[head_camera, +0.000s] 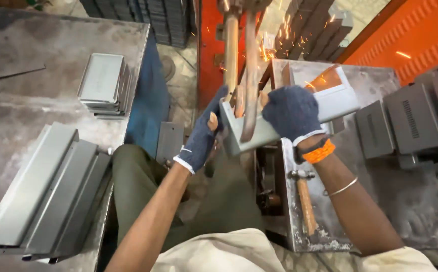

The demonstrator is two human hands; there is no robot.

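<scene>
Grey sheet-metal bracket (289, 113) runs lower-left to upper-right, left hand (202, 138) and right hand (290, 112) each with closed grip on it.

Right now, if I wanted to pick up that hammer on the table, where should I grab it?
Probably by the wooden handle, near its lower end, coming from above. The hammer lies flat on the right table with its metal head pointing away from the person, and the handle is long, bare and free of other things. Keep away from the sparks further up.
</scene>
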